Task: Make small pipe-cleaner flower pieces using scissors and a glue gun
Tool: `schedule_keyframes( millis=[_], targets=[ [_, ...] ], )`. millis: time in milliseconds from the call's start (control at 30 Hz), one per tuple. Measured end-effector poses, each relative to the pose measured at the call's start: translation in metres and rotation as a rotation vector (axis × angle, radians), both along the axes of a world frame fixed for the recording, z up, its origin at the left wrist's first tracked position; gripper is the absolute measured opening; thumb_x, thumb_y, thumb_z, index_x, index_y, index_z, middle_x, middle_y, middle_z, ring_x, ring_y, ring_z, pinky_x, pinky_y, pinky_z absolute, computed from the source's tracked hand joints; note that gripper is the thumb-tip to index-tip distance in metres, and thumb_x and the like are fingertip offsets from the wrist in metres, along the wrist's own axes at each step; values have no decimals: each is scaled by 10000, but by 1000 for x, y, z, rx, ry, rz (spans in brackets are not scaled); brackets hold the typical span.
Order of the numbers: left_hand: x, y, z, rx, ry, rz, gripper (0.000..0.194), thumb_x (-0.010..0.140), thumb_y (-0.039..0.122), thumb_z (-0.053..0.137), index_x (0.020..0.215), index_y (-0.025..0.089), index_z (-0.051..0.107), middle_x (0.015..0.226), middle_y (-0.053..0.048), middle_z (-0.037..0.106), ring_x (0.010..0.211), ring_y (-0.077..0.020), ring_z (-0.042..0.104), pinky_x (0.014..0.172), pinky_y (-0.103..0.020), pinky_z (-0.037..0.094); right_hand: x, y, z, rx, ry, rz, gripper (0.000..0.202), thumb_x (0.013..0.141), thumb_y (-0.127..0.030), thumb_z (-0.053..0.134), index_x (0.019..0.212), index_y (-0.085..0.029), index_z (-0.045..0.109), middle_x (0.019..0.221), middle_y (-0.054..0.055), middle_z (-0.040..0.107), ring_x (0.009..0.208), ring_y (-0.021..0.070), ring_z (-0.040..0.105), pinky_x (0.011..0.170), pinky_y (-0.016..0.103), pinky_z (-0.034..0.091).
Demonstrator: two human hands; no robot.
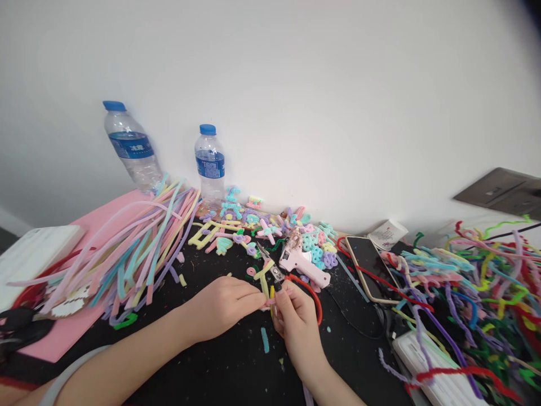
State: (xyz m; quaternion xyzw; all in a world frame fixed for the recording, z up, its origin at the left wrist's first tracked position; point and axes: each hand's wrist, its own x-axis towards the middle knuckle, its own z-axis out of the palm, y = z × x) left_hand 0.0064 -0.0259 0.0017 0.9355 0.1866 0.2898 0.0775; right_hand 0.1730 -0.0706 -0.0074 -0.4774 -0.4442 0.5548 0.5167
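My left hand [230,304] is at the middle of the black table, its fingers closed on a small pink pipe-cleaner piece [269,303]. My right hand [298,318] pinches close beside it, at the same piece, next to a yellow and black part. Just above the fingertips lies a pale yellow stem [264,280]. Scissors or pliers with red handles [275,272] lie behind my right hand, jaws pointing up and left. Whether my right fingers touch this tool cannot be made out. A short blue piece [265,340] lies below the hands.
Pastel pipe cleaners [143,248] are heaped at left near two bottles [210,163]. Small shaped pieces and a pink glue gun [302,262] lie behind the hands. At right are a phone [372,268], a white power strip [435,366] and a tangled colourful pile [486,287].
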Motion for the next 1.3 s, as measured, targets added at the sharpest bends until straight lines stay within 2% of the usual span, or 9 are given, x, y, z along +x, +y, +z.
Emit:
schedule_keyframes(
  millis=[133, 233, 300, 433, 500, 733, 967, 1167, 1300],
  targets=[
    [-1, 0, 2, -7, 12, 0, 272, 944, 147, 367, 818, 132, 608, 718, -44, 657, 636, -139, 584, 582, -251, 404, 1, 0, 1, -9, -18, 13, 373, 879, -398, 495, 591, -209, 351, 481, -85, 278, 423, 69, 210, 399, 222, 145],
    [0, 0, 4, -107, -89, -9, 240, 934, 157, 408, 852, 135, 632, 762, -49, 687, 673, -140, 616, 599, -234, 426, 1, -1, 3, -18, 26, 16, 379, 879, -424, 492, 600, -207, 357, 507, -76, 298, 440, 71, 216, 409, 223, 154],
    [2, 0, 5, -311, -203, 38, 195, 913, 179, 467, 880, 150, 657, 744, -34, 695, 664, -132, 629, 620, -217, 452, 1, -2, 5, -12, 87, 7, 371, 877, -452, 487, 626, -205, 373, 539, -71, 312, 460, 74, 220, 421, 220, 175],
    [10, -1, 4, -986, -457, 154, 132, 817, 202, 595, 893, 159, 694, 725, -19, 687, 587, -124, 621, 598, -223, 503, 1, -2, 9, 60, 76, -20, 338, 893, -445, 471, 672, -195, 423, 575, -60, 347, 497, 83, 263, 457, 223, 224],
    [14, -2, 4, -1158, -560, 158, 144, 768, 212, 645, 882, 156, 714, 763, -28, 683, 610, -126, 607, 603, -231, 508, 1, -2, 11, 90, 4, -24, 333, 901, -414, 475, 659, -187, 439, 570, -56, 370, 498, 82, 280, 462, 225, 227],
    [19, -5, 7, -1258, -681, 206, 188, 776, 291, 660, 677, 137, 700, 562, 21, 551, 557, -91, 477, 579, -216, 435, -1, -3, 15, 121, -227, -20, 333, 895, -370, 487, 633, -168, 526, 568, -25, 463, 507, 94, 361, 469, 230, 256],
    [19, -6, 8, -1318, -713, 224, 271, 811, 327, 631, 629, 126, 621, 575, 25, 540, 553, -82, 462, 563, -205, 391, 0, -6, 11, 229, -457, 10, 317, 904, -309, 454, 620, -173, 488, 558, -27, 448, 505, 97, 362, 476, 233, 255],
    [16, -6, 8, -1447, -647, 117, 248, 810, 334, 631, 697, 114, 628, 603, 24, 551, 524, -65, 447, 519, -185, 357, 6, -7, 7, 235, -403, -71, 331, 905, -339, 443, 614, -200, 367, 548, -57, 347, 497, 91, 299, 465, 228, 230],
    [13, -6, 13, -1474, -459, 21, 272, 775, 325, 661, 624, 107, 600, 553, 26, 540, 493, -65, 449, 491, -181, 339, 9, -5, 13, 222, -342, -28, 360, 907, -378, 433, 602, -188, 413, 556, -50, 355, 516, 96, 308, 480, 229, 247]
  ],
)
